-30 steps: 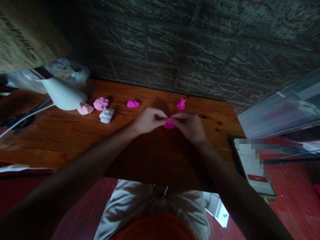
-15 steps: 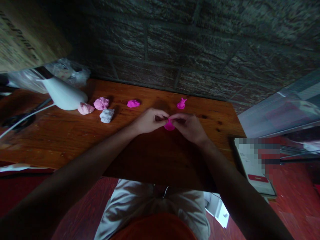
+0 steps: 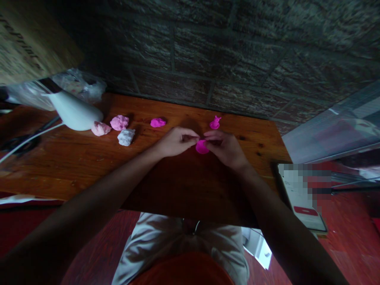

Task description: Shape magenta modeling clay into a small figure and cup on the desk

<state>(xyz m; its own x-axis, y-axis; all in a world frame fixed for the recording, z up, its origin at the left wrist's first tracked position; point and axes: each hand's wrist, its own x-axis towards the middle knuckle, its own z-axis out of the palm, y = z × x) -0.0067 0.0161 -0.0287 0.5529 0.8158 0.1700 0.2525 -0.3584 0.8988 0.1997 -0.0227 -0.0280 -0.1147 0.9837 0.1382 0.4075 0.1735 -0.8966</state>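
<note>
A flat, rounded piece of bright pink modelling clay [image 3: 202,147] is between my hands, above the wooden table. My left hand [image 3: 175,141] is closed in a pinch at the clay's upper left edge. On the other side my right hand [image 3: 227,147] grips the clay's right edge, thumb and fingertips bent over it. Just behind my right hand stands a small pink clay figure [image 3: 215,122] with thin points on top. Further left lies a bright pink clay lump [image 3: 158,122].
Pale pink lumps [image 3: 119,122] and a white lump [image 3: 126,137] lie to the left, near a white bottle-shaped object [image 3: 75,113]. Black scissors [image 3: 22,144] rest under a white cable. A tablet-like device [image 3: 303,198] sits at the right edge. A brick wall [image 3: 190,59] backs the table [image 3: 97,166].
My fingertips have parted slightly at the top of the clay, and more of its round face shows. The other things lie as before; the view has shifted slightly.
</note>
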